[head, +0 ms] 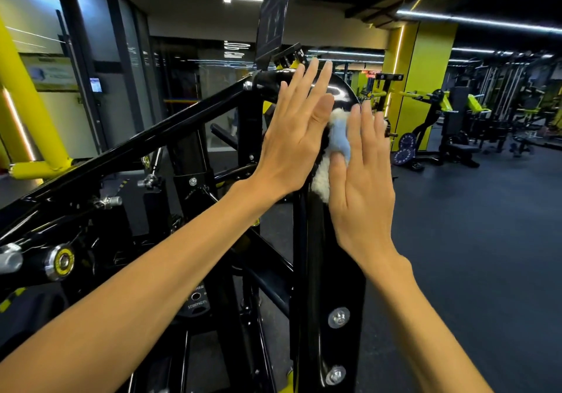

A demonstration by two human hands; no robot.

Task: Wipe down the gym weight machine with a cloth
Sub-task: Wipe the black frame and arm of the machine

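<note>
A glossy black weight machine fills the middle of the head view, with a curved upright post [331,271] rising to a rounded top. My left hand [296,132] lies flat with straight fingers against the left side of that post near the top. My right hand [362,176] has its fingers straight and presses a fluffy white and pale blue cloth [336,143] onto the post's right side. The cloth shows between the two hands; part of it is hidden under my right palm.
A slanted black bar [137,149] runs down to the left from the post. A yellow frame tube [33,112] stands at far left. Other machines and weight plates [404,149] line the dark floor at right, beside a yellow pillar [422,67].
</note>
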